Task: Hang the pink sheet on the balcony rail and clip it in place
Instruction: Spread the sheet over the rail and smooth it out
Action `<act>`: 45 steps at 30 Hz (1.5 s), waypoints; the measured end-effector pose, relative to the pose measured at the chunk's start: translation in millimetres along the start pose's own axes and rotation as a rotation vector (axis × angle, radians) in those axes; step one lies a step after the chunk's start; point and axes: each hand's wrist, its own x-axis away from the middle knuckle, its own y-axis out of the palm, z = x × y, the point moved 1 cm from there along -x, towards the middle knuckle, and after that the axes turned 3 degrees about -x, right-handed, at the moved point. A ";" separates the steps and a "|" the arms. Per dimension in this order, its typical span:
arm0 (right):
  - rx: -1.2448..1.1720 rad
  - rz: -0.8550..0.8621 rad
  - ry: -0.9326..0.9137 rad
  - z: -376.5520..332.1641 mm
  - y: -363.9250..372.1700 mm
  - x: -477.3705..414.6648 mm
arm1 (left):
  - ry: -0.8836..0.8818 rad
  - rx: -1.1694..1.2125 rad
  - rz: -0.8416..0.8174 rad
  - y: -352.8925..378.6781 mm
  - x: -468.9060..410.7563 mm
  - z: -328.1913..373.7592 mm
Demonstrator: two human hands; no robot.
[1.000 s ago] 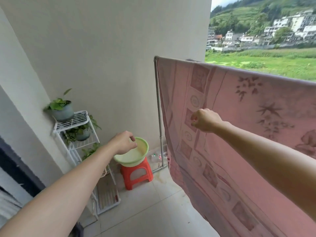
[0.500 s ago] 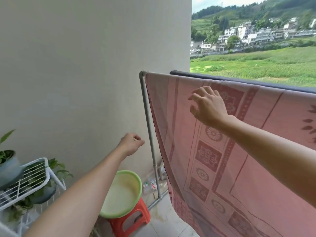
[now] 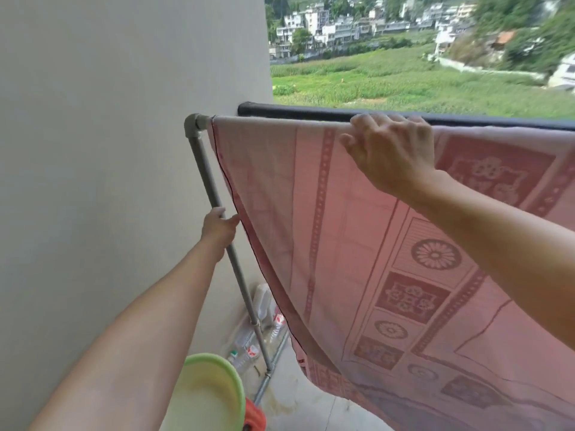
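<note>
The pink patterned sheet (image 3: 357,244) hangs over the grey pipe rail (image 3: 199,150), in front of the dark balcony rail (image 3: 311,111), and falls to the floor at the lower right. My right hand (image 3: 392,154) lies on the sheet at the top of the rail, fingers curled over the top edge and thumb spread on the front. My left hand (image 3: 219,228) is lower, in front of the rail's upright pipe. Its thumb reaches to the sheet's left hem and nothing is clearly held. No clip is in view.
A plain wall (image 3: 109,150) closes the left side. At the bottom stands a green basin (image 3: 214,390) on a red stool (image 3: 255,418). Several plastic bottles (image 3: 249,346) lie at the foot of the pipe. Beyond the rail are fields and houses.
My right hand has risen from the sheet's face to the top of the rail. My left hand has reached forward to the upright pipe and the sheet's edge. My view has come closer.
</note>
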 end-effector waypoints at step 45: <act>0.061 -0.373 0.343 -106.0 -50.7 -12.7 | 0.030 -0.133 -0.372 -112.4 74.4 -96.8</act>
